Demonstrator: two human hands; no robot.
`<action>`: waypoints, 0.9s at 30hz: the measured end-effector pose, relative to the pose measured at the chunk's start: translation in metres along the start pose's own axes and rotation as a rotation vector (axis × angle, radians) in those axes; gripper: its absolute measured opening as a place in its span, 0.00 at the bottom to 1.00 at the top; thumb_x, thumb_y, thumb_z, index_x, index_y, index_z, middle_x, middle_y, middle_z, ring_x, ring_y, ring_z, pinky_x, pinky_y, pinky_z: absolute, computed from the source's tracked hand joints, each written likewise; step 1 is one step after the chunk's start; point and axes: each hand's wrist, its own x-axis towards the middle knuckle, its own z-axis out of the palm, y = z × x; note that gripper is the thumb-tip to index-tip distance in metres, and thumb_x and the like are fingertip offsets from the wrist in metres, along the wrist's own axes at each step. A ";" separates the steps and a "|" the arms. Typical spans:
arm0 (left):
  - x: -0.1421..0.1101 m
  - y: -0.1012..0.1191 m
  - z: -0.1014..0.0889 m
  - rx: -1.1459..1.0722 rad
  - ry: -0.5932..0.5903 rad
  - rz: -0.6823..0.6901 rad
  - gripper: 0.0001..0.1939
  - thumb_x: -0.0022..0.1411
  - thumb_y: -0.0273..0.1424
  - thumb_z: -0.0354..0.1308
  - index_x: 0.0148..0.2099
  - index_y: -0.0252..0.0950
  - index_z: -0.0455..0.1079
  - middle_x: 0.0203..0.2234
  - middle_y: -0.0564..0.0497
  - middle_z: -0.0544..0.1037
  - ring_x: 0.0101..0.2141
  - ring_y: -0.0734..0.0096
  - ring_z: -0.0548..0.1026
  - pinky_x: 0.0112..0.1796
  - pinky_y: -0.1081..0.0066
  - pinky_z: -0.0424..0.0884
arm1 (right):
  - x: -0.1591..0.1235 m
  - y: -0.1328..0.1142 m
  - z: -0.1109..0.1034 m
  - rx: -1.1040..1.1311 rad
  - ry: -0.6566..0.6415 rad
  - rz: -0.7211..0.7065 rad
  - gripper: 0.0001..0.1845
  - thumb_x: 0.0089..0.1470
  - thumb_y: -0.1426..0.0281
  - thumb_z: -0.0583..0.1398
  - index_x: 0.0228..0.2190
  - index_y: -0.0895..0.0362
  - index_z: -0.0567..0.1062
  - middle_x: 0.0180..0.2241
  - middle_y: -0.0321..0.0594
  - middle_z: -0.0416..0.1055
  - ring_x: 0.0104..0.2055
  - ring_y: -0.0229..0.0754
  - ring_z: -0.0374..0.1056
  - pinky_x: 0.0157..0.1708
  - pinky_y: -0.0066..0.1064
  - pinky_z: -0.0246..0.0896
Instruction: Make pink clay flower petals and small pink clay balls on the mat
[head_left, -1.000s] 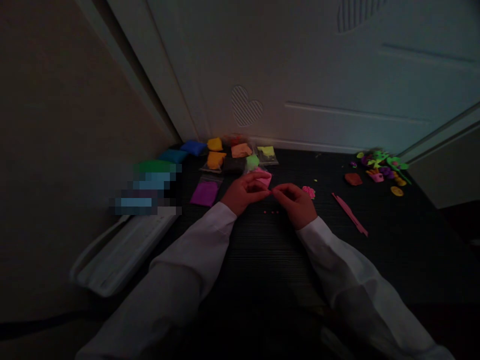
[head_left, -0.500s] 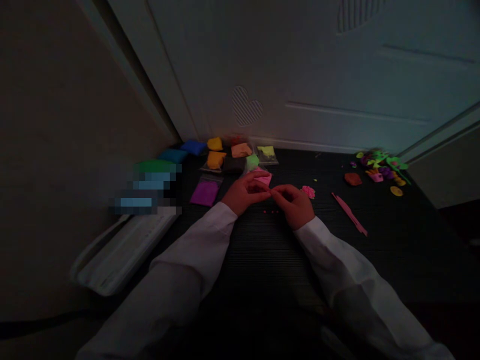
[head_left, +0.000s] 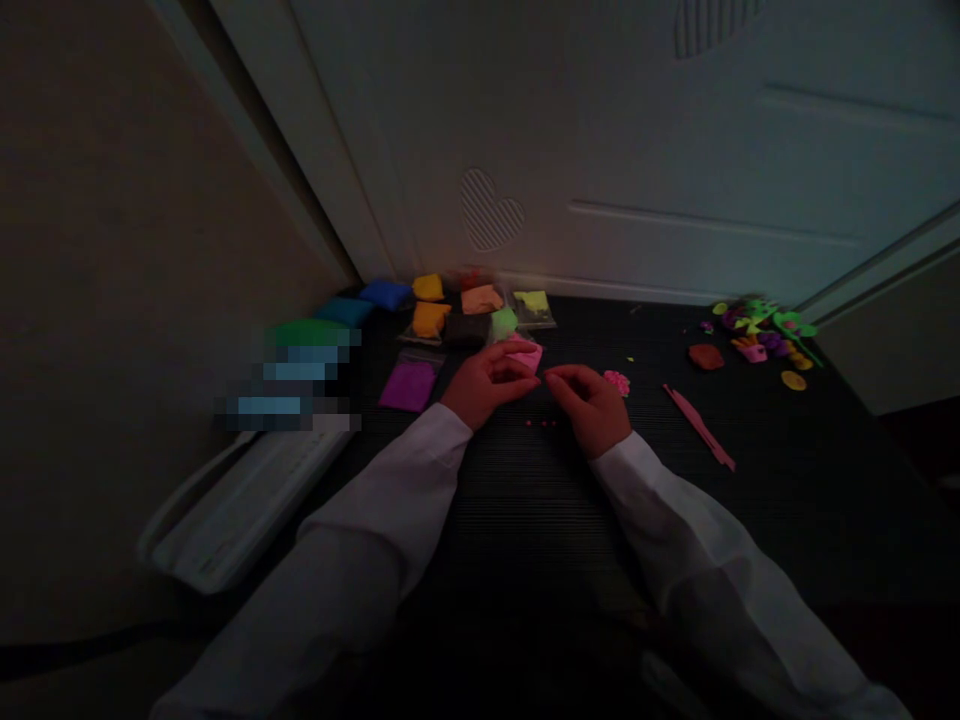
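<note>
My left hand (head_left: pixel 487 385) and my right hand (head_left: pixel 591 405) face each other over the dark table, fingertips a small gap apart. Each has thumb and forefinger pinched together; anything between them is too small to make out. Just below the gap, small pink clay balls (head_left: pixel 544 423) lie in a row. Behind my left fingers a packet of pink clay (head_left: pixel 529 353) is partly hidden. A bumpy pink clay piece (head_left: pixel 617 383) rests right of my right hand. Farther right lie slim pink modelling tools (head_left: pixel 699 428).
Bagged clay in several colours, among it a purple packet (head_left: pixel 409 384) and an orange one (head_left: pixel 430 320), sits at the back left. A white power strip (head_left: pixel 255 500) lies left. A reddish-brown lump (head_left: pixel 706 356) and colourful clay figures (head_left: pixel 772 330) stand back right, before the white panel (head_left: pixel 637 150).
The fingertips of my two hands touched before and have now come slightly apart, the right hand shifting a little rightward. The clay on the table stays where it was.
</note>
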 end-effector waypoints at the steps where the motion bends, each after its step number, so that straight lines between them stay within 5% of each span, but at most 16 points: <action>1: 0.000 0.000 0.000 -0.003 -0.001 0.000 0.25 0.42 0.29 0.60 0.46 0.35 0.62 0.25 0.54 0.71 0.29 0.78 0.69 0.35 0.74 0.64 | 0.000 -0.001 -0.001 0.003 0.006 -0.002 0.12 0.45 0.62 0.55 0.29 0.57 0.71 0.25 0.36 0.68 0.27 0.35 0.62 0.27 0.28 0.57; 27: 0.000 0.000 0.000 0.014 -0.056 -0.022 0.24 0.43 0.27 0.60 0.45 0.34 0.61 0.26 0.53 0.71 0.31 0.76 0.70 0.37 0.71 0.65 | 0.000 0.003 0.000 -0.069 -0.019 -0.034 0.11 0.43 0.62 0.56 0.26 0.57 0.71 0.24 0.36 0.67 0.26 0.36 0.61 0.26 0.29 0.56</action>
